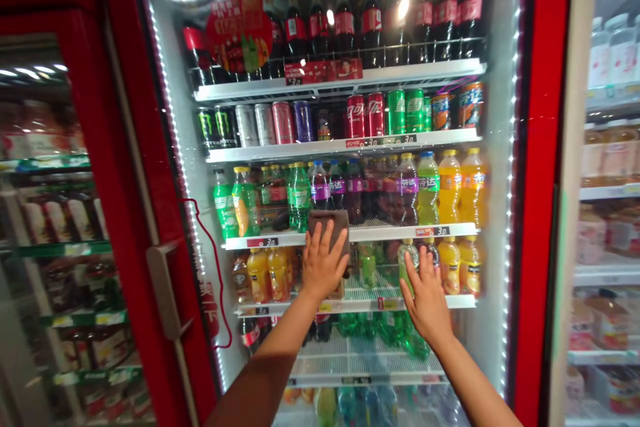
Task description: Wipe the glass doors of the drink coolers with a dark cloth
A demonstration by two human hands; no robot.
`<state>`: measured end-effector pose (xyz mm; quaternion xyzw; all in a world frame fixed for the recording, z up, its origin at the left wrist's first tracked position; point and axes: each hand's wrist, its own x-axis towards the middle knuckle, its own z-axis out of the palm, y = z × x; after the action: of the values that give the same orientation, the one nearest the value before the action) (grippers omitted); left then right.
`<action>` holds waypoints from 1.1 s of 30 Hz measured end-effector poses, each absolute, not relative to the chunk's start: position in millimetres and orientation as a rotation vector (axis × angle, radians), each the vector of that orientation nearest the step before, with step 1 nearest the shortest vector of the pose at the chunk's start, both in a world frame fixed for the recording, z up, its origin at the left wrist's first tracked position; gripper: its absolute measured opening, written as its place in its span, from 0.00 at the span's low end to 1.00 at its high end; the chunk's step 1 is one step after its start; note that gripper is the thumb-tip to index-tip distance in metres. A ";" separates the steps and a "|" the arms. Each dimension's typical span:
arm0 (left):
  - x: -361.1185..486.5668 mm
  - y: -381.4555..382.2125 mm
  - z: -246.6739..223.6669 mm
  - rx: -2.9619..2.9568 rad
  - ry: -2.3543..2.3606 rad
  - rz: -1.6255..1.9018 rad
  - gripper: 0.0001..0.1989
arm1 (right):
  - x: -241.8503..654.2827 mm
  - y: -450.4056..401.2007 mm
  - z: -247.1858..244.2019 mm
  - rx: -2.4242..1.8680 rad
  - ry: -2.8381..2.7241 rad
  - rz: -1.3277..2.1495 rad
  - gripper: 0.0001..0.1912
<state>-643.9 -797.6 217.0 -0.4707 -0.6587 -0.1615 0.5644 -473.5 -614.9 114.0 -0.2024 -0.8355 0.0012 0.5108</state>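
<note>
A gray-brown cloth [342,218] lies against the glass [493,247] of a red drinks cooler, low of center, in front of the third shelf's edge, as I look on remotely through the head camera. My left hand [324,260] is spread flat over the cloth, fingers pointing up, pressing rather than gripping, the cloth's upper edge showing above the fingertips. My right hand [427,293] is bare, open and holding nothing, its fingers raised in front of the fourth shelf; I cannot tell whether its palm meets the glass. Just above the cloth, purple-label bottles [321,188] stand on the third shelf, with green bottles [299,197] beside them and orange bottles [450,181] at the far right. Yellow bottles [259,275] stand on the shelf below, to the left of my left hand, and more green ones lie beneath my right. Higher up I see a row of cans [304,121], then colas [345,20] along the top shelf, partly covered by a round red sign [239,37]. Light strips [167,93] run down both sides, and a gray handle [165,293] stands at the left. Neighboring shelves [607,191], stocked and blurred, flank the cooler.
</note>
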 end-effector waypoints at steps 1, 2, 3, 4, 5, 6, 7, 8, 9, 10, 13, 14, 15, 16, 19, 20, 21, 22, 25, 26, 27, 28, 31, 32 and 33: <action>-642.6 -799.9 206.5 -1.130 -1.547 -0.367 0.35 | -478.5 -616.6 110.9 -0.509 -2.012 -0.021 0.40; -641.2 -800.1 199.4 -1.150 -1.539 -0.352 0.37 | -483.3 -617.7 107.9 -0.535 -2.008 -0.047 0.40; -640.4 -798.6 196.7 -1.167 -1.526 -0.334 0.38 | -487.4 -618.3 105.1 -0.560 -2.003 -0.073 0.41; -640.7 -796.6 198.6 -1.184 -1.509 -0.315 0.37 | -490.8 -618.4 102.6 -0.579 -1.997 -0.094 0.41; -642.3 -795.0 204.4 -1.201 -1.491 -0.296 0.36 | -493.5 -618.2 100.4 -0.593 -1.993 -0.112 0.41; -645.2 -794.8 213.0 -1.216 -1.475 -0.280 0.35 | -495.5 -617.8 98.6 -0.605 -1.989 -0.127 0.41; -649.4 -796.5 222.8 -1.229 -1.466 -0.271 0.34 | -496.9 -617.4 97.2 -0.615 -1.986 -0.137 0.41; -654.5 -800.4 232.0 -1.231 -1.467 -0.274 0.34 | -498.0 -617.0 96.1 -0.624 -1.982 -0.145 0.41; -660.1 -806.3 238.9 -1.215 -1.479 -0.294 0.34 | -498.8 -616.9 95.4 -0.631 -1.978 -0.152 0.41; -665.5 -813.9 242.2 -1.179 -1.498 -0.329 0.35 | -499.5 -616.9 95.0 -0.635 -1.973 -0.158 0.41; -676.7 -837.0 228.3 -1.037 -1.553 -0.449 0.37 | -501.1 -618.3 95.1 -0.630 -1.954 -0.175 0.42; -677.7 -841.9 218.4 -1.020 -1.557 -0.461 0.37 | -501.5 -618.9 95.4 -0.626 -1.947 -0.176 0.43; -677.2 -844.5 208.7 -1.033 -1.551 -0.449 0.36 | -501.9 -619.4 95.7 -0.623 -1.942 -0.173 0.43; -675.7 -844.6 200.9 -1.075 -1.537 -0.415 0.35 | -502.2 -619.7 95.8 -0.619 -1.938 -0.169 0.44; -670.1 -835.8 201.9 -1.254 -1.488 -0.272 0.34 | -502.5 -619.2 94.9 -0.612 -1.930 -0.163 0.44; -669.7 -832.5 211.2 -1.293 -1.482 -0.245 0.34 | -502.4 -618.5 94.2 -0.613 -1.932 -0.163 0.44; -670.7 -830.5 223.4 -1.309 -1.487 -0.237 0.34 | -502.3 -617.8 93.3 -0.616 -1.936 -0.163 0.44; -673.2 -830.5 236.8 -1.304 -1.498 -0.250 0.34 | -502.1 -617.1 92.3 -0.619 -1.942 -0.165 0.44; -686.6 -844.4 264.1 -1.179 -1.538 -0.370 0.34 | -501.9 -615.5 90.3 -0.635 -1.961 -0.177 0.43; -691.6 -852.3 263.9 -1.116 -1.543 -0.421 0.34 | -501.9 -615.3 90.2 -0.641 -1.966 -0.182 0.43; -695.9 -860.2 258.5 -1.058 -1.543 -0.469 0.34 | -501.9 -615.5 90.5 -0.645 -1.971 -0.187 0.43; -699.3 -867.3 248.6 -1.012 -1.539 -0.506 0.34 | -501.8 -615.8 91.2 -0.649 -1.978 -0.194 0.43; -702.8 -877.1 210.7 -1.096 -1.517 -0.459 0.36 | -501.0 -617.1 94.7 -0.659 -1.996 -0.221 0.44; -702.4 -876.4 202.2 -1.183 -1.500 -0.402 0.37 | -500.5 -617.4 96.3 -0.663 -2.001 -0.229 0.44; -702.1 -874.4 198.5 -1.273 -1.476 -0.344 0.37 | -499.8 -617.7 98.0 -0.667 -2.004 -0.235 0.44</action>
<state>-702.1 -874.4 198.5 -0.5375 -0.6235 -0.1452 0.5489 -499.8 -617.7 98.0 -0.2742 -0.8239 -0.0965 0.4865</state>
